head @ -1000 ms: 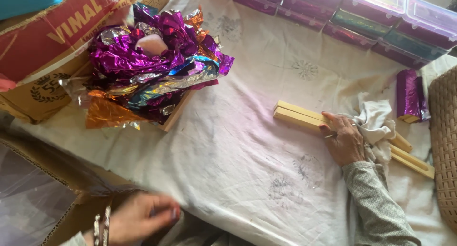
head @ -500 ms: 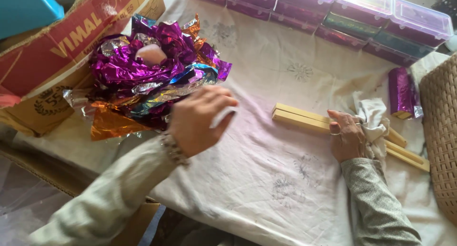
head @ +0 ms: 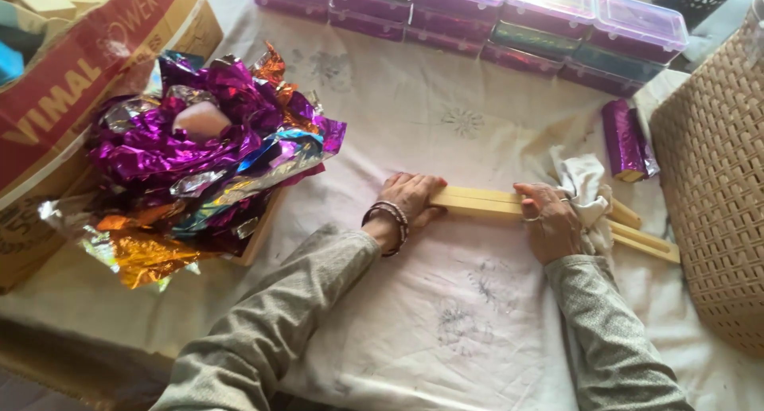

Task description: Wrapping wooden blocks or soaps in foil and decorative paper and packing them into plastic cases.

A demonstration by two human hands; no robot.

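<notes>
- Head view: the left hand (head: 410, 200) grips one end of the pale wooden bar (head: 477, 202) on the cloth-covered table (head: 446, 323).
- The right hand (head: 551, 229) presses the bar, beside a white rag (head: 585, 184).
- Risk: uneven pressure could skew the bar against the lower sticks (head: 645, 240).

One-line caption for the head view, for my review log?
Both hands, left hand and right hand, press a pale wooden strip on a white cloth beside crumpled foil wrappers.
</notes>
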